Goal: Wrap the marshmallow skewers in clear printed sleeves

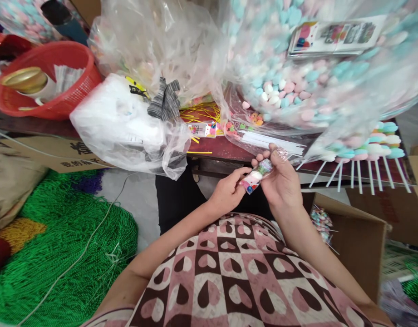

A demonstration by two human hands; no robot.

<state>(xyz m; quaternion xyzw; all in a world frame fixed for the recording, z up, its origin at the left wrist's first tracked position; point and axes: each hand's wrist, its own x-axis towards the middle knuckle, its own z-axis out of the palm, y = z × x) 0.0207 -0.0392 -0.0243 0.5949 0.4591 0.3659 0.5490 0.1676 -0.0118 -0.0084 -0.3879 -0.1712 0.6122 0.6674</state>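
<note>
In front of my body, both hands hold a small printed plastic candy bag [253,180] with pale and green pieces showing inside. My left hand [229,188] pinches its lower end between thumb and fingers. Around the upper end the fingers of my right hand [282,179] are closed, the thumb pressed near its crinkled top. Just beyond them on the table lie a bundle of white sticks [273,141] and a flat printed bag [204,130]. Skewered marshmallows [368,150] lie at the right, their sticks jutting past the table edge.
A big clear bag of pastel marshmallows [297,86] covers the table's right half. Left of it are yellow twist ties [202,112], a white plastic bag [123,122] and a red basket [72,93]. An open cardboard box [355,240] stands below right; green strands [76,254] cover the floor left.
</note>
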